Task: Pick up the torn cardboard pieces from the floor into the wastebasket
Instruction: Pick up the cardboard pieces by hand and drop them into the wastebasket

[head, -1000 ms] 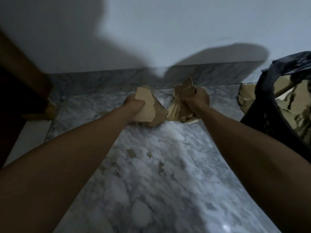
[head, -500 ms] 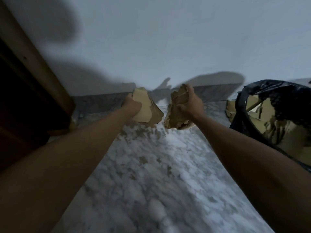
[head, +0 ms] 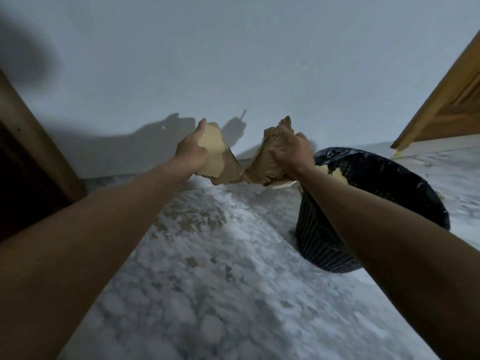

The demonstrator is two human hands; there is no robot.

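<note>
So a second ago you had both fists down near the marble floor (head: 233,268) by the wall, and now both bundles are lifted clear of it and swung over toward the wastebasket (head: 389,203), which has come into view on your right with its black liner. That reads to me like the pickup part of this load is done and you're into the carry-and-drop bit. Your left hand (head: 191,152) is wrapped around a flat-ish cardboard piece (head: 215,157), thumb up along the top edge, with the torn corner sticking out below and to the right of your palm. Your right hand (head: 291,149) has its fingers curled tight over a crumpled cardboard wad (head: 267,162) that bulges out to the left of the knuckles. The two bundles nearly touch at their lower tips. The right one sits just beside the basket rim, not over the opening yet, and the left is further off. There's already pale cardboard inside the basket.
</note>
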